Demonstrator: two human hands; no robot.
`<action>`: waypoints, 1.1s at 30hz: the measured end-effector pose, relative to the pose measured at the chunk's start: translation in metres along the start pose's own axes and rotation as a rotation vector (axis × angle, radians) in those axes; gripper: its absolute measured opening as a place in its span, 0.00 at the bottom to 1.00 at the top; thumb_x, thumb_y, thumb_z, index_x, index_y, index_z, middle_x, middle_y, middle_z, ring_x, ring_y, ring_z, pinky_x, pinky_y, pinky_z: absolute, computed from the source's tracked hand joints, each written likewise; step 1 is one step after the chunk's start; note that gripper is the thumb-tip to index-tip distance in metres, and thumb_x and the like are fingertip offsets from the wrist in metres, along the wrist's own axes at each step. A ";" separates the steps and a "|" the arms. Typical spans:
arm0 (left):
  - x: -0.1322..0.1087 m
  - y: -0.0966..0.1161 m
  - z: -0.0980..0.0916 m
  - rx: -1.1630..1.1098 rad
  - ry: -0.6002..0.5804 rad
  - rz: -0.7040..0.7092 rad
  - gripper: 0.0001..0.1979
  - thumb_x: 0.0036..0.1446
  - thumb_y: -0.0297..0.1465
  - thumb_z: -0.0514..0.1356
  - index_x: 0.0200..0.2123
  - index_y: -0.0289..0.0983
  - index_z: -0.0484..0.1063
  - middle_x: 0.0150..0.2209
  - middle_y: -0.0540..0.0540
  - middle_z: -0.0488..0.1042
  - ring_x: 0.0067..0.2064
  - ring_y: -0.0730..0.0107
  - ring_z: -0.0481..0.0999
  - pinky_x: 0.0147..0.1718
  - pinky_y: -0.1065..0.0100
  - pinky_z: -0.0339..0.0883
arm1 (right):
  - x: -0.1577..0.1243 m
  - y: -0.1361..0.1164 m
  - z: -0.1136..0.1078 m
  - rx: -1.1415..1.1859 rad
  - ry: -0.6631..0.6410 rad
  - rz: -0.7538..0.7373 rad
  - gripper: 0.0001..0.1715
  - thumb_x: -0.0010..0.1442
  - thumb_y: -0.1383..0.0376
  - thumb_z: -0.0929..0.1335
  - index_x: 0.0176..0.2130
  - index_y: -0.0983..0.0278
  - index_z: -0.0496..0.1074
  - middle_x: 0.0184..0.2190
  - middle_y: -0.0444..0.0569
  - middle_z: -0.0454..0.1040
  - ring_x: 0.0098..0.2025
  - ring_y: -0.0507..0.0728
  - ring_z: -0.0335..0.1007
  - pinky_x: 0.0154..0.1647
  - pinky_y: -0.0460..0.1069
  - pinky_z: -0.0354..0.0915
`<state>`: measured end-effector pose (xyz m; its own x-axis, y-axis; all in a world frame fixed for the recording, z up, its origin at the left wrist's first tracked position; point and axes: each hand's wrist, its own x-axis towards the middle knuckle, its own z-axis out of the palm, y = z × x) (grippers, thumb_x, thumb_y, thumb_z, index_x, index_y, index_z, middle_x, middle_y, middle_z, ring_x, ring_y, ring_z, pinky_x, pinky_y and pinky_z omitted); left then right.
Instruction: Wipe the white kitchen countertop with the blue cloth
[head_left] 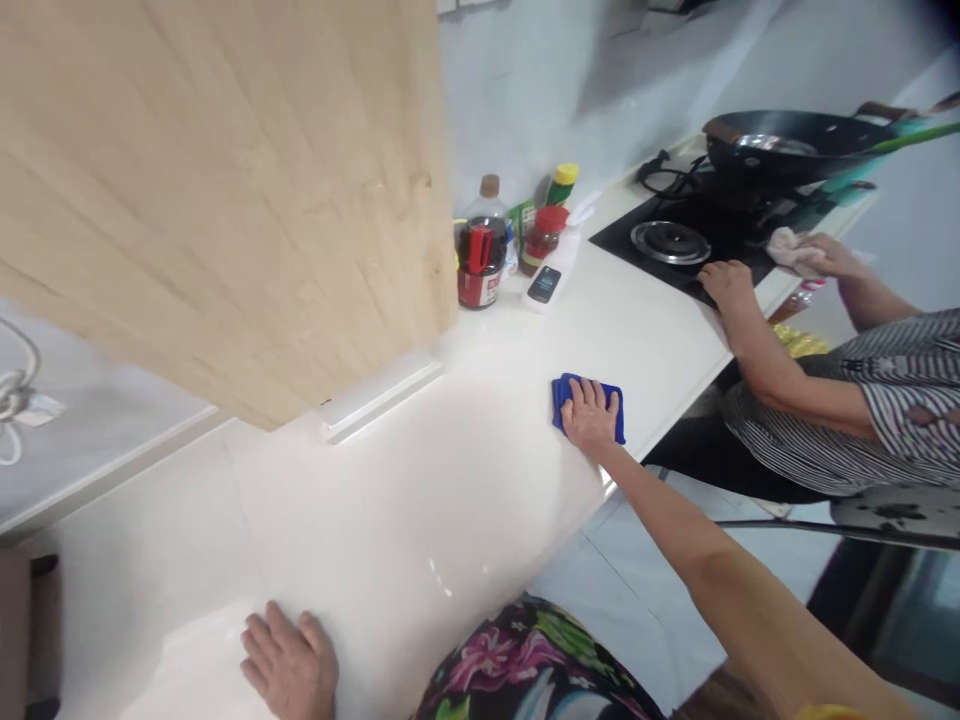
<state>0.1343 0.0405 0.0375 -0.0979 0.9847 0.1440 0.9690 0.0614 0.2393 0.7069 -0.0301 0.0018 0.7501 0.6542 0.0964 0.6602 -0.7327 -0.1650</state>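
Note:
My right hand [591, 415] presses a folded blue cloth [620, 430] onto the white countertop [375, 520], close to its front edge. The fingers lie over the cloth, which shows around them. At the lower left, my left hand [292, 662] rests on the counter with its fingers stretched out and nothing in it.
Behind the cloth stand a bottle of dark liquid [482, 250], a red-lidded jar [544, 240] and a white container [551, 280]. A wooden cabinet [285, 200] overhangs the counter. At right, another person [862, 400] holds a pale cloth [791, 250] by the cooktop [667, 240] and wok [787, 150].

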 end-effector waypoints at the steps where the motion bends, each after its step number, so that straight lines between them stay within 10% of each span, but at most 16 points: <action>1: 0.000 -0.001 0.001 0.004 -0.003 -0.009 0.35 0.68 0.43 0.39 0.68 0.25 0.55 0.69 0.23 0.53 0.73 0.43 0.46 0.66 0.39 0.46 | 0.008 -0.011 0.002 -0.001 -0.015 0.040 0.36 0.68 0.60 0.50 0.69 0.71 0.52 0.70 0.62 0.53 0.72 0.69 0.39 0.70 0.73 0.34; 10: -0.002 -0.005 0.004 0.026 0.017 -0.020 0.33 0.67 0.41 0.42 0.68 0.26 0.55 0.69 0.24 0.54 0.73 0.44 0.47 0.66 0.39 0.48 | 0.031 -0.174 0.031 0.145 -0.041 -0.054 0.37 0.67 0.61 0.50 0.69 0.77 0.51 0.71 0.67 0.49 0.73 0.75 0.35 0.66 0.79 0.29; 21: -0.004 -0.015 0.012 0.061 0.088 0.035 0.33 0.68 0.39 0.41 0.66 0.22 0.58 0.68 0.22 0.55 0.72 0.45 0.48 0.67 0.41 0.47 | -0.081 -0.355 0.048 0.352 -0.112 -0.305 0.40 0.68 0.60 0.52 0.71 0.80 0.43 0.70 0.71 0.48 0.73 0.81 0.30 0.59 0.87 0.20; 27: -0.005 -0.015 0.009 0.079 0.072 0.024 0.32 0.68 0.38 0.42 0.66 0.21 0.57 0.68 0.22 0.55 0.72 0.44 0.49 0.66 0.40 0.48 | -0.137 -0.386 0.019 0.287 -0.298 -0.683 0.39 0.67 0.59 0.56 0.70 0.76 0.50 0.72 0.65 0.46 0.74 0.75 0.33 0.68 0.79 0.22; 33: -0.004 -0.013 0.006 0.073 0.093 0.046 0.33 0.69 0.39 0.39 0.65 0.20 0.59 0.67 0.21 0.56 0.72 0.43 0.49 0.67 0.41 0.47 | -0.183 -0.348 -0.005 0.294 -0.362 -0.961 0.36 0.69 0.57 0.57 0.70 0.69 0.53 0.73 0.57 0.46 0.75 0.66 0.33 0.74 0.67 0.27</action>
<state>0.1234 0.0368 0.0286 -0.0703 0.9676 0.2425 0.9866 0.0316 0.1599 0.3401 0.1037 0.0464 -0.1685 0.9854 0.0226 0.8974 0.1628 -0.4100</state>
